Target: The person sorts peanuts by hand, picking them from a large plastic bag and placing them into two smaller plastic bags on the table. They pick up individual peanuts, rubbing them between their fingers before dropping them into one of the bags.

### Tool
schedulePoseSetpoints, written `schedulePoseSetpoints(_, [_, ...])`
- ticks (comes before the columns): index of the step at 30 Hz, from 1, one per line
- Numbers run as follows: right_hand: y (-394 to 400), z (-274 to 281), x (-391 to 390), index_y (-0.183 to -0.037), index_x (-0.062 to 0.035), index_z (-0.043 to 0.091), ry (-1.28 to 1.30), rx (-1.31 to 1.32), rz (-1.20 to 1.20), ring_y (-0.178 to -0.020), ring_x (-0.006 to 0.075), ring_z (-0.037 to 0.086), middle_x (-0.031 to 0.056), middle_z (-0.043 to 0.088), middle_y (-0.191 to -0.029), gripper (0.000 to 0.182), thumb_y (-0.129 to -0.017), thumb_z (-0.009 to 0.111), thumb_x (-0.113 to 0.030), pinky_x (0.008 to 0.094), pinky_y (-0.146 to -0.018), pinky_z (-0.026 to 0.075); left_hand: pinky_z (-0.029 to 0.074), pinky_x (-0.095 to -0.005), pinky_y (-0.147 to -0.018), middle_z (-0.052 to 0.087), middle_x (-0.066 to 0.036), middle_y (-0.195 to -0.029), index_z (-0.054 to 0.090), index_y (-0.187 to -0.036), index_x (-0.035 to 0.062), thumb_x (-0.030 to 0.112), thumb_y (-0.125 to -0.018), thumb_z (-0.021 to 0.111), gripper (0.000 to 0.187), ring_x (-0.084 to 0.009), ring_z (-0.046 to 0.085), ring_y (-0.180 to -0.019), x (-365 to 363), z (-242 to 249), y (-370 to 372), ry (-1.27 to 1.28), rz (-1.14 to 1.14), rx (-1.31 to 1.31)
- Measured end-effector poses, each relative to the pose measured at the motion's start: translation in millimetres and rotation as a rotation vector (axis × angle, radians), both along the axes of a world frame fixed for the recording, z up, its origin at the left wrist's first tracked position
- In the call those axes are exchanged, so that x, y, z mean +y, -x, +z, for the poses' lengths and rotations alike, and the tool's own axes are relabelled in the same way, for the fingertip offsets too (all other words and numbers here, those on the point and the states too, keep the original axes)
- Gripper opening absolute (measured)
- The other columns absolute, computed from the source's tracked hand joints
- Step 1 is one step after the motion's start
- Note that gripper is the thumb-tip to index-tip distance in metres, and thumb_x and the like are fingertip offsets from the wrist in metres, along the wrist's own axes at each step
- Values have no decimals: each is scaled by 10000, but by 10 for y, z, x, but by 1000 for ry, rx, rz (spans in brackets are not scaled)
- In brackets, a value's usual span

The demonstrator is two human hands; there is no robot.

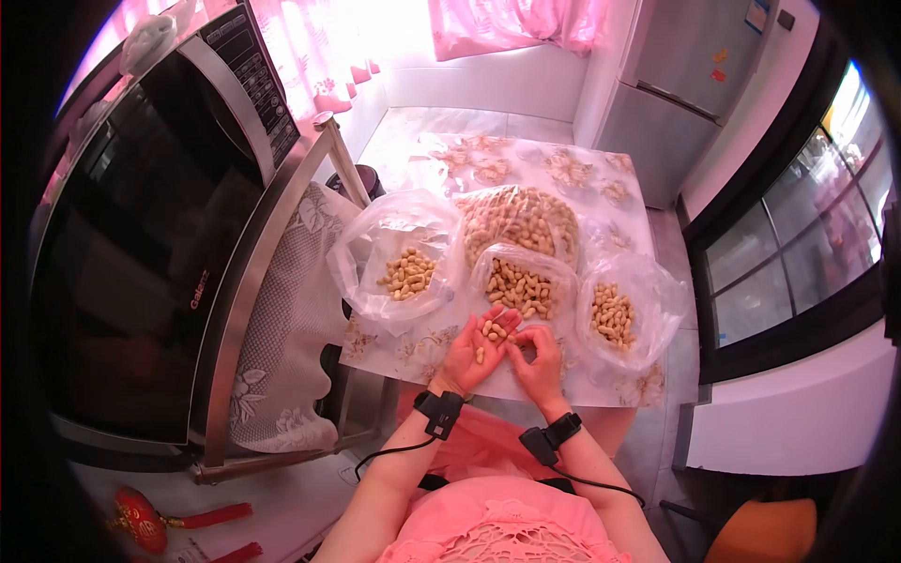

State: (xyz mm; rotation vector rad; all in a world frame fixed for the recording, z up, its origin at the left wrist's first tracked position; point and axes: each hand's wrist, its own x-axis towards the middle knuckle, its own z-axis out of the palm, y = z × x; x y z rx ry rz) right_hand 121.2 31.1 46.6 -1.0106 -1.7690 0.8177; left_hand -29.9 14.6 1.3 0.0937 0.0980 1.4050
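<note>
My left hand [462, 364] is turned palm up over the front edge of the table and holds several unshelled peanuts [493, 331] on its palm and fingers. Close beside it, my right hand [539, 368] has thumb and forefinger pinched at the left fingers; what is between them, if anything, is too small to make out. Just beyond both hands sits a plastic-lined container of peanuts [522, 289]. An open plastic bag [361, 286] with peanuts is to the left, and another open bag [662, 305] with peanuts is to the right.
Behind the container lies a large clear bag of peanuts [521, 220] on the flowered tablecloth [610, 174]. A microwave [141, 253] on a metal rack stands close on the left. A fridge [666, 103] is at the back right. Cables run from both wristbands.
</note>
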Motion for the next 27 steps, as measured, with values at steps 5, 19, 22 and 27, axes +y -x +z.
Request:
schedulePoseSetpoints(5, [7,-19,0,-919,-8,598,22,11,-1,-799,253,624,117,581,-919,167,-823,727,-56,334,-709,518,228,-464,-1199,448,-191,-1449,440,-1399,25,367,-1048,409,491,-334,346,-1407,1,-7,5,0,-3,0])
schedulePoseSetpoints(19, [6,-34,3,-925,1,614,21,-3,-7,-798,214,657,106,601,-925,147,-829,718,-37,308,-710,535,235,-465,-1197,443,-191,-1455,429,-1404,21,362,-1046,416,494,-337,344,-1409,1,1,9,3,-4,-11])
schedulePoseSetpoints(22, [4,-32,4,-928,0,606,19,5,-5,-798,236,648,114,593,-927,148,-835,714,-42,321,-704,531,234,-462,-1197,447,-191,-1452,429,-1405,23,367,-1045,419,499,-335,346,-1409,3,3,7,7,-1,-1])
schedulePoseSetpoints(27, [3,-35,3,-935,-1,598,19,20,5,-802,256,642,121,585,-931,147,-846,704,-53,333,-701,530,238,-456,-1196,452,-186,-1449,435,-1406,24,369,-1046,418,500,-329,345,-1411,-3,6,9,-4,-6,-3])
